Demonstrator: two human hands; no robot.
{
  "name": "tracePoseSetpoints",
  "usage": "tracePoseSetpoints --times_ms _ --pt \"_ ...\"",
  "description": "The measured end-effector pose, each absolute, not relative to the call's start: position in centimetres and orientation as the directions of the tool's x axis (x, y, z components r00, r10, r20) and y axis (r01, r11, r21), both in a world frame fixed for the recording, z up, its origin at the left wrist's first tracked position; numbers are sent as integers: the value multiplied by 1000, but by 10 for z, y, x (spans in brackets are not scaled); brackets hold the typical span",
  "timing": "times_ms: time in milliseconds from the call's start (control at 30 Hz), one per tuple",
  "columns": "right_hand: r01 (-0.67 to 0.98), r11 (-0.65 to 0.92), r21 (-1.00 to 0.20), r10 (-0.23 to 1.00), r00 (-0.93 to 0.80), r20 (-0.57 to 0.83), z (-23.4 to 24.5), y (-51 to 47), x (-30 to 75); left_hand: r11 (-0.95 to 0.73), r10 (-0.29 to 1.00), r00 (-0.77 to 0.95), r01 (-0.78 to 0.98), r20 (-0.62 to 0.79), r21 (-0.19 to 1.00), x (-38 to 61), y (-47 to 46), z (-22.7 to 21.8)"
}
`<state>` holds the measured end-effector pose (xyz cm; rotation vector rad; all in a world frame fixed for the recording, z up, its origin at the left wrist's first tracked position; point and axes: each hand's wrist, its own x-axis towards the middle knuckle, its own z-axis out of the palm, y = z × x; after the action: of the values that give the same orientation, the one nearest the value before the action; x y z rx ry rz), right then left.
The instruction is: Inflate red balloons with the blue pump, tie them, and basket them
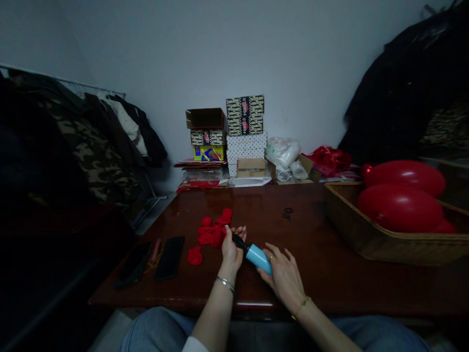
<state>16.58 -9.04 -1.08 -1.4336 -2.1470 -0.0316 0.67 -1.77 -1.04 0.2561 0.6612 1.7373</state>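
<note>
Blue and fat, the pump sits between the two hands, low over the table. The right hand is wrapped around its blue end, maybe to keep it from slipping. The left hand is turned palm up by the black tip, with its fingers loosely curled. It looks like it helps hold the tip steady, but I cannot tell how tight it is.

Just past the left hand is a messy pile of flat red balloons. They are probably there so they are easy to reach. More to the left, two dark phones lie flat, maybe put there to be out of the way.

On the right is a big woven basket. Big, round red balloons fill it, and its sides likely stop them from rolling off. At the back, an open carton holds a clear plastic bag and white rolls. Beside it, boxes are piled up by the wall, perhaps to save room.
</note>
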Motion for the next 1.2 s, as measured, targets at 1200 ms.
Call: tracePoseSetpoints --times_ms 1200 --pt "898 419 -135 840 -327 433 12 -123 175 -183 918 -341 -819 -204 544 -54 8 28"
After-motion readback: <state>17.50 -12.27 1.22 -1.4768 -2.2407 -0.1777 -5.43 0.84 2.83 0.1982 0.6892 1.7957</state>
